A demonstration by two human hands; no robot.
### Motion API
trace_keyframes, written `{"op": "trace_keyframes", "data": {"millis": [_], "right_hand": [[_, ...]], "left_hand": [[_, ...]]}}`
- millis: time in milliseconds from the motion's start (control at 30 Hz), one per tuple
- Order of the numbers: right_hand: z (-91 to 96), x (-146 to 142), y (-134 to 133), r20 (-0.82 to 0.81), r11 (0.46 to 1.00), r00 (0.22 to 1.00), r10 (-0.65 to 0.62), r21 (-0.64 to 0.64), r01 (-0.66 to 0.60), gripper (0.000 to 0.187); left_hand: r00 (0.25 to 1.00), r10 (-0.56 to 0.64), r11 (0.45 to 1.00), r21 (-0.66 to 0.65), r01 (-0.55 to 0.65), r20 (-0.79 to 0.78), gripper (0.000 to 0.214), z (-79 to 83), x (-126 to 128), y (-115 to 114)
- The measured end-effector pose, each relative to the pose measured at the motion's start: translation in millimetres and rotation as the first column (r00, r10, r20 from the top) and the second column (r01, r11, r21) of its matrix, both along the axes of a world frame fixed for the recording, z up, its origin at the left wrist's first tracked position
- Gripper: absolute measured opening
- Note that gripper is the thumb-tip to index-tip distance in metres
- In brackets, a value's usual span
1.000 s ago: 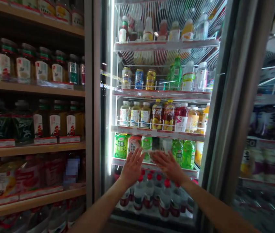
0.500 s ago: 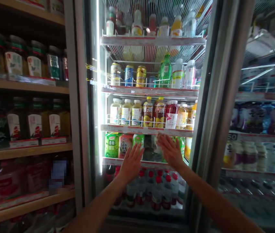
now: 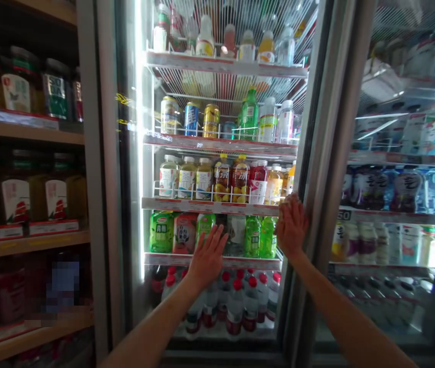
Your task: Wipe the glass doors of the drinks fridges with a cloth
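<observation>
Look, see bottles and cans inside the bright fridge, far ahead. Holding left hand spread near a green bottle, right hand flat by the metal frame; can't tell if touching.

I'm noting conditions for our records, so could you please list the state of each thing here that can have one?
Cooler door: seems shut, reflections showing
Left hand: open, nothing visible in its grip
Right hand: open, contact with cooler door unclear
Light strip: lit
Red-capped bottles: upright, capped
Yellow-capped bottles: upright, capped
Gold can: upright; whether opened, unclear
</observation>
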State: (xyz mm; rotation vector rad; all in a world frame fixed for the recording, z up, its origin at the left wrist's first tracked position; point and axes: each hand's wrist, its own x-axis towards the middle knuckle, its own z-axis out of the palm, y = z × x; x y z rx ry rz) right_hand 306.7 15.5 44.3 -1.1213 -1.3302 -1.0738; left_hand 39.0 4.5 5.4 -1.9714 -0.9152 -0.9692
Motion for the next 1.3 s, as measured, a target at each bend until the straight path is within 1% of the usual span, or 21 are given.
{"op": "trace_keyframes", "data": {"millis": [67,167,233,267,300,400,467,500,567,633,700,767,867,933,967,1000,1067,1100,1133,1233,1300], "right_hand": [[-7.4,2,-3,-0.044,1.000,0.999,0.004,-0.025,-0.005,0.054],[-49.1,1,-14,-0.001,0.996,1.000,-0.024,-0.087,0.023,0.057],[-62.1,4,-17,0.027,0.994,0.999,-0.044,-0.100,0.046,0.059],[-57.4,6,-15,0.028,0.995,0.999,-0.046,-0.091,0.048,0.058],[-45.4,8,-12,0.019,0.996,0.999,-0.041,-0.074,0.043,0.057],[9.8,6,3,-0.058,1.000,0.998,-0.024,0.010,0.025,0.055],[32.0,-6,9,-0.096,0.998,0.995,-0.037,0.052,0.042,0.056],[33.2,-14,10,-0.072,0.997,0.997,-0.041,0.054,0.045,0.057],[20.0,-32,8,0.103,1.000,0.995,-0.014,0.014,0.013,0.057],[3.9,-48,4,0.352,0.996,0.934,0.060,-0.078,-0.035,0.054],[5.3,-57,3,0.495,0.988,0.861,0.117,-0.143,-0.052,0.051],[27.8,-64,7,0.455,0.993,0.885,0.099,-0.108,-0.055,0.050],[65.2,-81,18,0.226,0.999,0.974,0.036,0.012,-0.040,0.052],[66.9,-99,22,0.224,0.999,0.974,0.035,0.018,-0.040,0.052],[60.1,-108,22,0.319,0.998,0.946,0.053,0.000,-0.056,0.052],[51.0,-117,21,0.456,0.996,0.886,0.083,-0.025,-0.081,0.051],[36.6,-130,19,0.686,0.989,0.714,0.143,-0.080,-0.121,0.050],[35.9,-133,19,0.733,0.987,0.661,0.161,-0.101,-0.129,0.049],[40.8,-135,20,0.727,0.986,0.666,0.168,-0.109,-0.129,0.049],[76.3,-134,28,0.481,0.992,0.868,0.125,-0.033,-0.124,0.050],[93.8,-134,32,0.334,0.992,0.937,0.106,0.032,-0.123,0.051]], "left_hand": [[1.000,-0.003,1.000,0.010,0.003,0.005,0.050,-1.8,-1,1],[1.000,-0.010,1.000,0.020,0.010,-0.005,0.051,-6.2,-5,2],[1.000,-0.008,1.000,0.023,0.008,-0.005,0.053,-5.5,-9,5],[1.000,-0.005,1.000,0.024,0.005,0.003,0.054,-3.2,-11,6],[1.000,-0.001,1.000,0.026,0.000,0.017,0.055,0.3,-12,8],[0.998,0.002,0.999,0.043,-0.005,0.069,0.055,15.0,-15,14],[0.994,0.005,0.998,0.055,-0.011,0.105,0.054,23.5,-18,17],[0.992,0.009,0.998,0.060,-0.016,0.123,0.053,26.4,-21,19],[0.987,0.022,0.998,0.058,-0.032,0.159,0.052,29.6,-28,21],[0.981,0.043,0.997,0.049,-0.053,0.190,0.052,31.2,-38,24],[0.975,0.066,0.996,0.042,-0.077,0.214,0.052,33.7,-50,26],[0.969,0.076,0.995,0.051,-0.091,0.235,0.051,37.9,-60,28],[0.957,0.075,0.992,0.073,-0.099,0.280,0.051,45.2,-74,33],[0.948,0.090,0.991,0.072,-0.117,0.305,0.051,47.9,-80,35],[0.946,0.103,0.989,0.069,-0.130,0.307,0.050,48.3,-83,35],[0.947,0.115,0.987,0.070,-0.142,0.301,0.050,48.1,-86,36],[0.952,0.135,0.984,0.078,-0.162,0.273,0.049,46.3,-92,36],[0.956,0.140,0.983,0.084,-0.166,0.258,0.049,45.2,-94,36],[0.959,0.140,0.982,0.089,-0.166,0.245,0.049,44.0,-96,36],[0.963,0.132,0.983,0.096,-0.158,0.234,0.053,41.5,-99,37],[0.961,0.127,0.982,0.103,-0.156,0.245,0.053,40.6,-98,37]]}}
